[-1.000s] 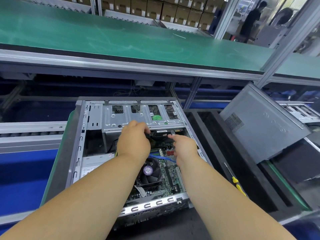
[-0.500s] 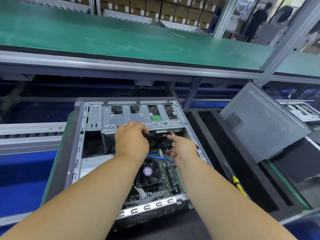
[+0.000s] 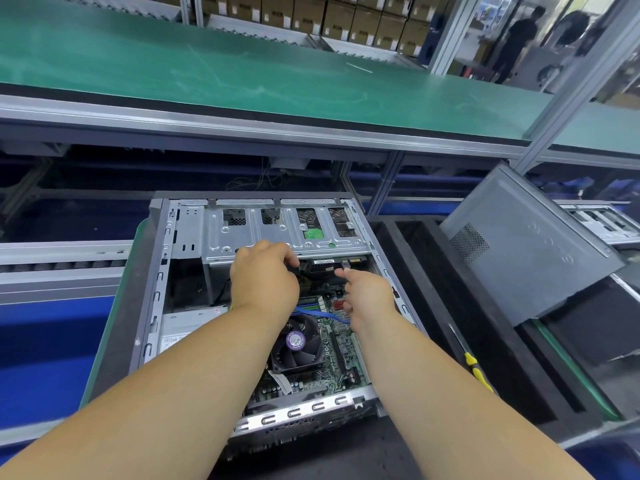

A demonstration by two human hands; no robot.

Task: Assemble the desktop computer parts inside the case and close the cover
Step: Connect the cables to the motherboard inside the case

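Both hands inside open case (image 3: 156, 271), cover off. Left hand (image 3: 263, 275) curled on dark cable at drive cage (image 3: 277, 233), 12 o'clock of fan (image 3: 298, 344). Right hand (image 3: 369, 294) pinches small connector, 1 o'clock.

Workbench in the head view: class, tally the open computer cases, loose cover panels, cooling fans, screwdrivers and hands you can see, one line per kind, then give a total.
Open computer cases: 2
Loose cover panels: 1
Cooling fans: 1
Screwdrivers: 1
Hands: 2, left hand, right hand
Total: 7
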